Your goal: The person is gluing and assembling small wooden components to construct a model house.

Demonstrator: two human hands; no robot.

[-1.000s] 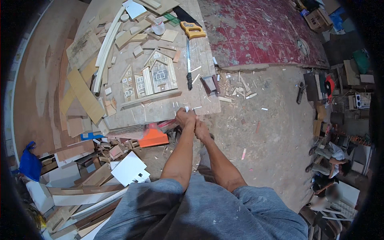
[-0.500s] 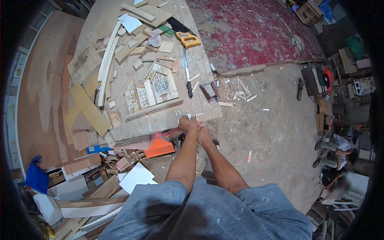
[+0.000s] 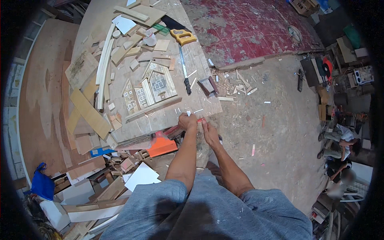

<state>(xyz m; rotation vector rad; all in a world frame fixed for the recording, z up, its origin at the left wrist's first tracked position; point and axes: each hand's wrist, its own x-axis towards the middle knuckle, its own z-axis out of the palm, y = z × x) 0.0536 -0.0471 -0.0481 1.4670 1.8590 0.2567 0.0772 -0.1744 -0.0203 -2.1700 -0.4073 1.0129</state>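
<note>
At the table's near edge, my left hand (image 3: 187, 121) is closed, with a small white piece (image 3: 189, 113) poking out past its fingers. Just right of it, my right hand (image 3: 210, 132) is closed with its thumb on a slim red thing (image 3: 200, 119), too small to name, which lies between the two hands. Ahead on the table stands a wooden house model (image 3: 154, 86) with small white-framed windows and a long strip along its front. Small white strips (image 3: 199, 110) are scattered by my left hand.
A handsaw (image 3: 183, 37) with a yellow handle and a narrow black-handled saw (image 3: 184, 68) lie on the worktable (image 3: 146, 127). Wood offcuts (image 3: 131, 44) and a white cup (image 3: 150, 39) sit behind the model. An orange crate (image 3: 162, 148) stands below the edge. People (image 3: 340, 148) are far right.
My right hand has drawn away from the left, rightward, baring the red thing between them. My left hand stays nearly in place. The whole view has shifted slightly.
</note>
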